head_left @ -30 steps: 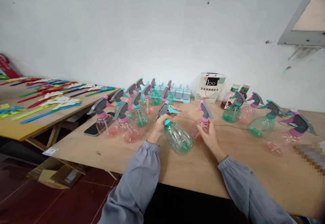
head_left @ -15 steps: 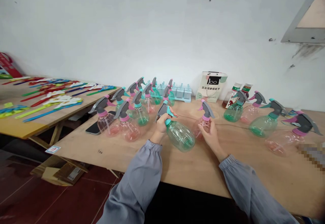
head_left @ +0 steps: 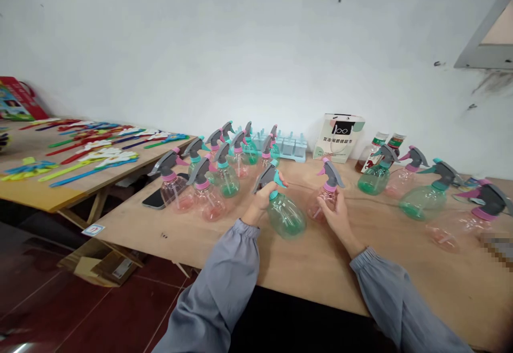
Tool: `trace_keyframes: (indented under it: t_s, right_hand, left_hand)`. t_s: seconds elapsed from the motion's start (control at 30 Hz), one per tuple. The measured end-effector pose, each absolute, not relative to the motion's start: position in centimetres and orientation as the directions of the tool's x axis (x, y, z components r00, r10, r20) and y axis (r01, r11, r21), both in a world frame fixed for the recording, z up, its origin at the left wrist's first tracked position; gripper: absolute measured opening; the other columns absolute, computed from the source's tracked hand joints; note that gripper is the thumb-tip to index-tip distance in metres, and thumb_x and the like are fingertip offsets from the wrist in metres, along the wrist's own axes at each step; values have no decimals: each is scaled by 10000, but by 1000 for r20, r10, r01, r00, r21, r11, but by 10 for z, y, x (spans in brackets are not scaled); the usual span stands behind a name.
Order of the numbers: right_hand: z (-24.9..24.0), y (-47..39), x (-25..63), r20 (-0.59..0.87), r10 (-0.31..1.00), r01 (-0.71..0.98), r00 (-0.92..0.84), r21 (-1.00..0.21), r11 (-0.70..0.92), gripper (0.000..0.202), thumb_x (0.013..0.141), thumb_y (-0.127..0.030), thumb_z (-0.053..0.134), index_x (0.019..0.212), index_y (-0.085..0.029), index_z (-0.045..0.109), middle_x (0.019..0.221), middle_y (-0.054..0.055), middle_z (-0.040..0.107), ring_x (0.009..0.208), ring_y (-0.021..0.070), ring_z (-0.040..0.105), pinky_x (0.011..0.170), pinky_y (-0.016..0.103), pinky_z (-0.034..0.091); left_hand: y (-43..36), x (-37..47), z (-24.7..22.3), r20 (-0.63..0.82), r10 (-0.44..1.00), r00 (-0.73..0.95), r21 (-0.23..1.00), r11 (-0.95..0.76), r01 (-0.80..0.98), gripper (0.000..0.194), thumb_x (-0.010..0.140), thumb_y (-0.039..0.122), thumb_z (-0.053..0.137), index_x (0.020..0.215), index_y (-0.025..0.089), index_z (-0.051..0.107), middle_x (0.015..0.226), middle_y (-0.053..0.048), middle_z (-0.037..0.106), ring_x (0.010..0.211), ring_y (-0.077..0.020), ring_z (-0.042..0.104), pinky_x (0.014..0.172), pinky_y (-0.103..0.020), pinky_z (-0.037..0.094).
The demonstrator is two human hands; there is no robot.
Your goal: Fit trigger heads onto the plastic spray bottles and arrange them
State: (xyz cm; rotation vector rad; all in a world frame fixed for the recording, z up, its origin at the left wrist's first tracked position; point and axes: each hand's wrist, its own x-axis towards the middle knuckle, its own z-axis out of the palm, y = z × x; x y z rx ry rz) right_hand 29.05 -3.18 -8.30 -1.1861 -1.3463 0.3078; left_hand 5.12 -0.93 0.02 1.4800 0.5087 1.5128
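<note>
Left hand (head_left: pixel 264 197) gripping green bottle (head_left: pixel 287 216); right hand (head_left: pixel 337 217) grasping pink bottle (head_left: pixel 317 202), tube (head_left: pixel 319 212) inside.

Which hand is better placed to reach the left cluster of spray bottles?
Probably the left hand, holding a rounded translucent green plastic spray bottle: it's nearer that cluster. The right hand, holding a translucent pink one, is farther.

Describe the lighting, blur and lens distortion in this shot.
Head view: fairly even light, soft shadow on the table beside the left sleeve; head view: the pink spray bottle near the right edge looks stretched; head view: large print on the paper bag is clear, smaller lines unreadable; head view: a pixelated patch at the right edge.
</note>
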Motion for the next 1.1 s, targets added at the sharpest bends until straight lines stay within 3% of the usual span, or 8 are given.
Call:
trace_keyframes:
  t_s: [0.17, 0.4, 0.57, 0.77, 0.87, 0.93, 1.0, 1.1]
  right_hand:
    - [-83, -32, 290, 577, 766, 432, 284, -790, 435, 663, 791, -592, 684, 1300, -214, 488, 1320, 162, 606, 1200, 315, 609, 1073, 568, 453]
    - [-87, -31, 291, 586, 758, 441, 286, -783, 439, 678, 796, -615, 679, 1312, -220, 486, 1324, 158, 610, 1205, 310, 608, 1070, 568, 458]
    - [-86, -32, 291, 601, 748, 471, 280, -765, 439, 677, 808, -607, 675, 1323, -208, 492, 1306, 161, 620, 1191, 305, 614, 1059, 558, 469]
    - [-86, -33, 291, 602, 754, 448, 263, -768, 457, 691, 807, -613, 670, 1336, -212, 478, 1275, 158, 635, 1159, 297, 632, 1029, 535, 497]
    - [-85, -33, 290, 587, 762, 446, 272, -779, 441, 682, 796, -608, 680, 1312, -208, 484, 1264, 158, 641, 1158, 304, 631, 1047, 551, 474]
    - [-85, -33, 289, 580, 761, 453, 289, -784, 426, 677, 789, -604, 683, 1298, -203, 487, 1270, 163, 637, 1165, 312, 628, 1052, 563, 465]
    - [-86, -34, 289, 582, 756, 467, 299, -780, 416, 699, 780, -597, 685, 1308, -191, 473, 1286, 176, 626, 1177, 326, 623, 1044, 571, 469]
    - [-84, -39, 287, 596, 767, 529, 237, -742, 412, 773, 757, -550, 713, 1365, -171, 423, 1288, 193, 620, 1146, 339, 642, 999, 564, 508]
  left_hand:
    - [-7, 32, 13, 643, 763, 60, 765, -639, -78, 250, 693, 243, 581, 904, 209, 711, 808, -29, 679, 777, -180, 619, 753, -307, 492]
    - [11, 1, 13, 562, 812, -157, 826, -539, 167, 103, 653, 212, 606, 595, 175, 530, 548, 70, 384, 542, -73, 333, 529, -222, 256]
    - [28, 3, 1, 484, 830, -277, 875, -462, 146, 141, 634, 236, 697, 576, 164, 590, 532, 61, 436, 551, -88, 387, 543, -225, 297]
    - [46, 10, -17, 512, 788, -342, 859, -474, 193, 225, 663, 327, 774, 792, 151, 717, 646, -11, 624, 699, -184, 601, 696, -284, 474]
    - [48, 13, -24, 630, 687, -362, 777, -551, 305, 539, 681, 398, 790, 1136, 148, 643, 1003, -96, 679, 994, -243, 644, 889, -360, 505]
    - [44, 15, -26, 728, 529, -436, 684, -612, 397, 902, 579, 471, 859, 1332, 139, 487, 1302, -186, 552, 1247, -306, 537, 1045, -440, 444]
    - [33, 19, -27, 789, 362, -497, 599, -637, 486, 1134, 461, 570, 891, 1379, 124, 398, 1421, -240, 412, 1381, -370, 395, 1132, -504, 362]
    - [12, 37, -29, 870, 283, -405, 470, -728, 500, 1138, 422, 684, 858, 1324, 145, 421, 1397, -236, 410, 1405, -415, 346, 1145, -536, 344]
